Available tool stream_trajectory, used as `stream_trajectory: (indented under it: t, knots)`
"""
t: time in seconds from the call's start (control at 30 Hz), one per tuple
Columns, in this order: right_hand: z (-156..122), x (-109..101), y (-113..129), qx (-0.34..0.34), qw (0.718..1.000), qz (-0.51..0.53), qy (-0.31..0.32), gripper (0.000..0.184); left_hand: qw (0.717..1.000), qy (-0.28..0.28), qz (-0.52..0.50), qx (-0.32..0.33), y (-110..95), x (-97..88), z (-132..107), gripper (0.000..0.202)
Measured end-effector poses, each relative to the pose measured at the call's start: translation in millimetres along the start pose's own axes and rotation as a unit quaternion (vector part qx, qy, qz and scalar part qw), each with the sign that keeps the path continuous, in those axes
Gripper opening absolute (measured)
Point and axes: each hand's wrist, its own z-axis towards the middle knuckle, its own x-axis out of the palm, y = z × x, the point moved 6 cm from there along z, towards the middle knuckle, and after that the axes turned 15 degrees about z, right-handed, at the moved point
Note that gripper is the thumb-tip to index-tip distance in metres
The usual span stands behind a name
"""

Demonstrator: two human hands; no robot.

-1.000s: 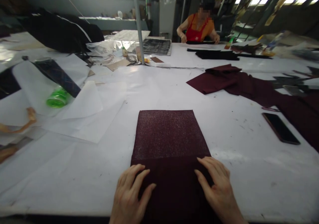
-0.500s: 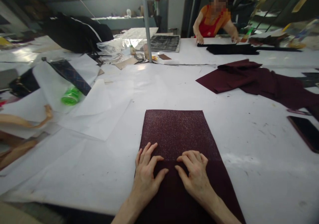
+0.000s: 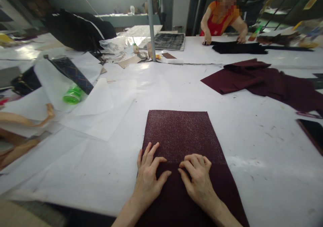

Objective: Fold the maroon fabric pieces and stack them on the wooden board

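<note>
A dark maroon piece of fabric (image 3: 184, 132) lies flat in front of me and runs off the bottom of the view. Its far part has a speckled, slightly shiny surface; the near part is plain and darker, with a straight line across between them. My left hand (image 3: 148, 176) rests on the fabric's left side, fingers spread and thumb apart. On the right, my right hand (image 3: 198, 176) touches the fabric at that line, its fingers bent and the thumb a little away from the forefinger. A narrow strip of fabric shows between both hands.
More maroon fabric (image 3: 267, 82) lies crumpled at the right, near a phone (image 3: 311, 132). Left are translucent paper sheets (image 3: 101, 119), a green roll (image 3: 73, 95) and tan strips (image 3: 22, 121). A pole (image 3: 150, 25) stands beyond. Across the table a person (image 3: 222, 18) handles black cloth (image 3: 239, 47).
The view has shifted slightly, so the background sits a little further right. My hands and the fabric keep nearly the same position.
</note>
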Motion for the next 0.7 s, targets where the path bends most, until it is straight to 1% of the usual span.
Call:
stream_trajectory:
  t: [0.07,0.17,0.37,0.53,0.7]
  knots:
    - [-0.2,-0.4,0.5,0.000,1.000,0.002,-0.004,0.004,1.000,0.000,-0.001,0.001,-0.3,0.2,0.5,0.019]
    - [-0.1,0.1,1.2,0.001,1.000,0.000,-0.001,0.007,1.000,-0.001,0.000,0.000,-1.0,-0.1,0.7,0.020]
    - [-0.7,0.2,2.6,-0.008,1.000,-0.001,0.007,0.004,1.000,-0.004,0.003,0.003,-1.5,-0.7,0.1,0.023]
    - [-3.4,-0.7,3.2,-0.020,1.000,-0.001,-0.003,0.007,1.000,-0.008,0.007,0.007,-1.1,-0.6,0.3,0.025]
    - [-3.7,-2.2,8.7,-0.024,1.000,-0.013,-0.009,0.017,1.000,-0.006,0.008,0.002,-1.1,-0.8,0.5,0.025]
